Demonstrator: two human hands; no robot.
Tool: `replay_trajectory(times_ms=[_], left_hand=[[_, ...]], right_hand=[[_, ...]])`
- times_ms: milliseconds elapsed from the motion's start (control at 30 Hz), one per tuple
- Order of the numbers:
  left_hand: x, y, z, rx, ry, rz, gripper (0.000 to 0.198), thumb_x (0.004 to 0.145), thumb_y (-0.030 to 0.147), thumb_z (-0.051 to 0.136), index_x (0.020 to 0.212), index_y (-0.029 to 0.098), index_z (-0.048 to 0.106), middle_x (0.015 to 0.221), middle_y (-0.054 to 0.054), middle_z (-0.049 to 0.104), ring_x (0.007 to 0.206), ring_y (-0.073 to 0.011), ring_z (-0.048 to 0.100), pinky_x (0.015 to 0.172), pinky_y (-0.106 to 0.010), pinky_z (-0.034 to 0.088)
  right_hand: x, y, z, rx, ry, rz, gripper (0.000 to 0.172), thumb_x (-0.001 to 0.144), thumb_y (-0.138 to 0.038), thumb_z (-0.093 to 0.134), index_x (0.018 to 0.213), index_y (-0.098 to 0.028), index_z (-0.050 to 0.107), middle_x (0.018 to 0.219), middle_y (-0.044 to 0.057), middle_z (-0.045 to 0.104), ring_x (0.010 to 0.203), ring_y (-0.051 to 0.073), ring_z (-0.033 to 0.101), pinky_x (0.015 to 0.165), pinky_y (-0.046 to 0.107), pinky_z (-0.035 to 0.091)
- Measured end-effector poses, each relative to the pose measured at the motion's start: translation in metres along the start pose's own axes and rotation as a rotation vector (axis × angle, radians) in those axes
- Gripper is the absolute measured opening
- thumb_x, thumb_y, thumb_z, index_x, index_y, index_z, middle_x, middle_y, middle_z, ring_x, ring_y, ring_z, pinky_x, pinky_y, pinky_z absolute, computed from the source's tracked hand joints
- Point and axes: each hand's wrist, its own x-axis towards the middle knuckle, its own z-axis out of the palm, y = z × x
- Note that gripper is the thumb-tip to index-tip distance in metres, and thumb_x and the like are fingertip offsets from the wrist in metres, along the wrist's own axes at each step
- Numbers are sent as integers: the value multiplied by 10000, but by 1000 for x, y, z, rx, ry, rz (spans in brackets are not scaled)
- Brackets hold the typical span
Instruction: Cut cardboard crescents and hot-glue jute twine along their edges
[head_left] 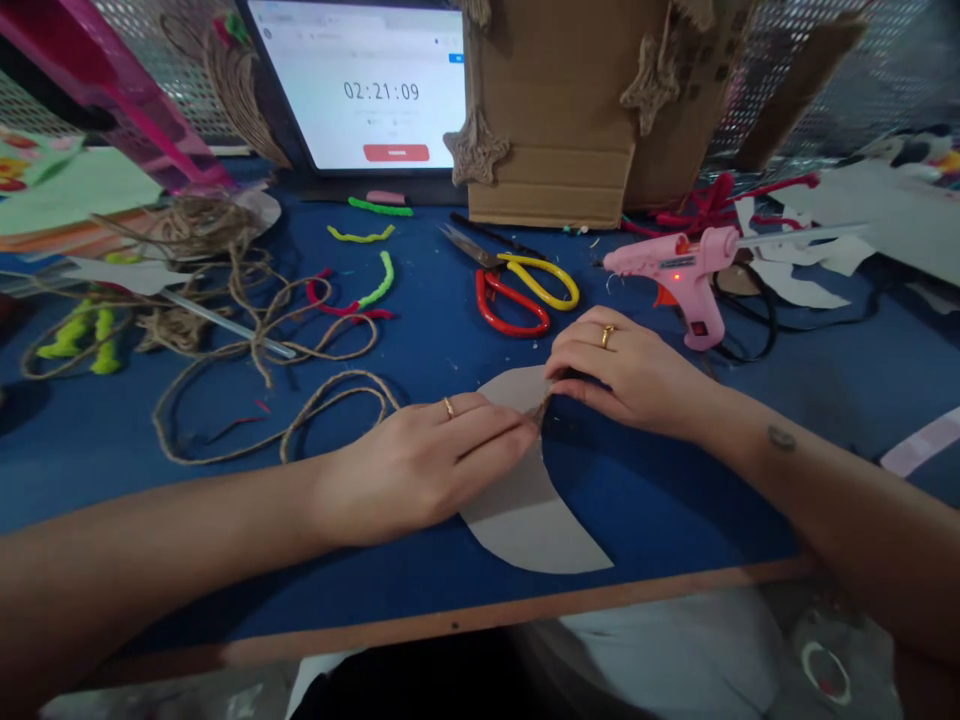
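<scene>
Blue counter, crowded. Beyond the hands a lit screen is propped next to a cardboard box; a timer is displayed, 02:21:09. One grey card, crescent-shaped, is laid flat under the left hand, its lower tip pointed toward the near edge. The card is held down and gripped at its inner edge by the left fingertips. By the right hand a short brown strand, apparently twine, is pinched at the same edge; its exact contact is hidden by the fingers.

Progress, as judged: shaping of the card appears complete. The edge work seems barely begun, since the visible face and the inner edge below the fingertips are bare. Most twine is left loose and tangled, left of the left hand.

Counts: card, one. Scissors, one pair, opened, just beyond the hands. Glue gun, one, set down beyond the right hand, red light lit. Twine stars on the box, two seen whole; others are cut off by the upper frame edge.
</scene>
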Motion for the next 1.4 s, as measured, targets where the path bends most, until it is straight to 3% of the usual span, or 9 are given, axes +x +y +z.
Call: replay_trajectory(times_ms=[133,333,633,1000,1400], left_hand=[[-2,4,1,7,29,-40,233,897,65,407,1086,71,544,952,-81,678,901,-150,630,792,-244,535],[4,8,-3,8,2,47,271,908,51,351,1035,62,590,955,-93,694,902,-157,640,825,-257,534],[1,13,-2,105,0,134,299,895,75,361,1030,52,627,978,-122,696,863,-180,661,706,-259,573],[4,14,0,143,-29,220,308,887,71,366,1034,38,634,991,-156,692,871,-198,663,731,-277,575],[4,14,2,96,-9,181,286,888,88,397,1049,44,629,980,-146,697,886,-197,669,755,-280,579]], right_hand=[[1,-1,0,-4,-3,11,151,899,-216,488,847,-134,604,865,75,645,818,186,549,802,346,454],[-1,-1,1,19,-18,46,159,889,-257,509,859,-134,606,894,76,632,874,201,542,843,362,441],[-1,-2,-1,60,-54,96,202,882,-338,523,870,-154,606,923,76,631,906,211,534,859,374,425],[0,-3,-2,59,-65,104,199,879,-343,514,870,-160,592,933,80,629,908,213,545,861,371,411],[0,-4,0,69,-74,147,170,862,-341,518,871,-179,567,952,72,625,907,221,544,834,371,407]])
